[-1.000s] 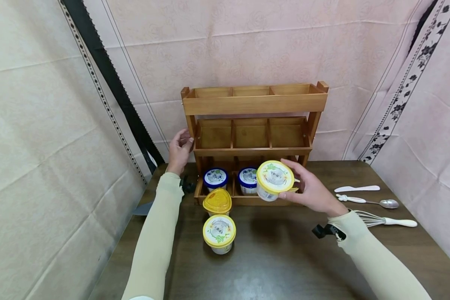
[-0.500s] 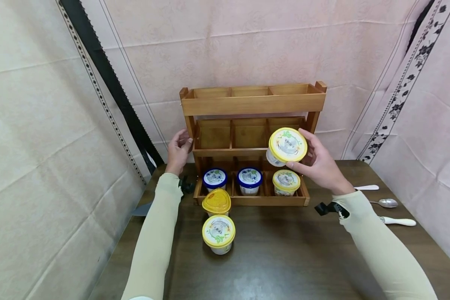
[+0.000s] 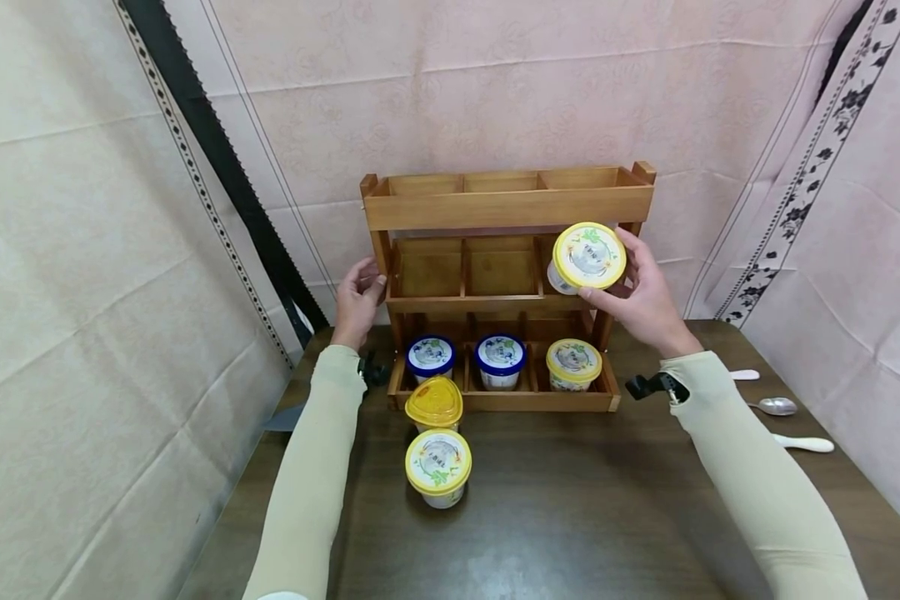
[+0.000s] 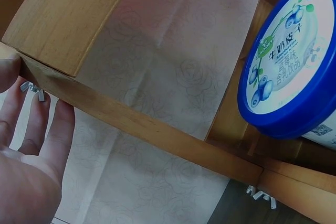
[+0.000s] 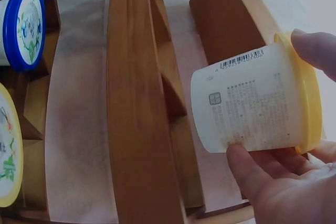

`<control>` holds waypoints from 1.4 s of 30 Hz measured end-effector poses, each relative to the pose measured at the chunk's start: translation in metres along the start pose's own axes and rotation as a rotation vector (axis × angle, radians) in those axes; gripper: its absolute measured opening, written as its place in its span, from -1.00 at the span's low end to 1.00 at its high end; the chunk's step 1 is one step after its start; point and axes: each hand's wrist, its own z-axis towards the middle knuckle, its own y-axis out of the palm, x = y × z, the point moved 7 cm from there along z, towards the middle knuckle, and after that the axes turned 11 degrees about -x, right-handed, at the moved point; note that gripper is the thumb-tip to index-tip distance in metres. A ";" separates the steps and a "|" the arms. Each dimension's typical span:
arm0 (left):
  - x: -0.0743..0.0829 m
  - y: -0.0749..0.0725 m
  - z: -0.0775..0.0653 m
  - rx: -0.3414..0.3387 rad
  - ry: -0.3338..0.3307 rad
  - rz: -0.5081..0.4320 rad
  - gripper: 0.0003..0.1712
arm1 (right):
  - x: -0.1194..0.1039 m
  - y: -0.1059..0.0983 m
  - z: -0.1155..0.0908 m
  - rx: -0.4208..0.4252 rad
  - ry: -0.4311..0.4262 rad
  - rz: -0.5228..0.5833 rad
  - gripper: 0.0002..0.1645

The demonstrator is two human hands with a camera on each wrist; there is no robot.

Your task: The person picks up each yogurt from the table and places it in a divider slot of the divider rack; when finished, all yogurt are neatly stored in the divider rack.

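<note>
My right hand point(image 3: 641, 296) grips a white tub with a yellow lid point(image 3: 589, 255), fingers and thumb around its side and rim. The tub is in front of the right compartment of the rack's middle tier, its printed side and barcode showing in the right wrist view. My left hand point(image 3: 357, 304) holds the left side post of the wooden three-tier rack point(image 3: 508, 209), thumb on one face and fingers on the other. On the bottom tier sit two blue-lidded tubs point(image 3: 431, 356) and one yellow-lidded tub point(image 3: 573, 364), one per compartment.
Before the rack stand a tub with a domed yellow lid point(image 3: 434, 402) and a flat yellow-lidded tub point(image 3: 438, 467). A spoon point(image 3: 776, 406) and two white handles point(image 3: 802, 443) lie at right, partly behind the sleeve. A pale cloth point(image 3: 495, 92) hangs behind.
My right hand has lifted the yellow-lidded tub up and to the right, from in front of the bottom tier to the middle tier. The left hand stays on the post.
</note>
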 end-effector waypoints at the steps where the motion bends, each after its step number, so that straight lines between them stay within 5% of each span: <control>1: 0.000 0.000 0.000 0.000 -0.002 -0.001 -0.54 | 0.002 0.000 0.002 0.001 0.004 0.002 0.21; 16: 0.000 -0.001 0.001 0.008 0.002 0.025 -0.53 | -0.008 0.001 0.005 0.014 0.089 -0.064 0.12; 30: 0.000 0.000 0.001 0.005 -0.010 0.024 -0.54 | 0.035 -0.002 0.024 0.036 0.154 -0.263 0.22; 42: 0.001 -0.001 0.001 0.002 0.008 0.013 -0.54 | 0.028 -0.002 0.018 0.000 0.206 -0.209 0.34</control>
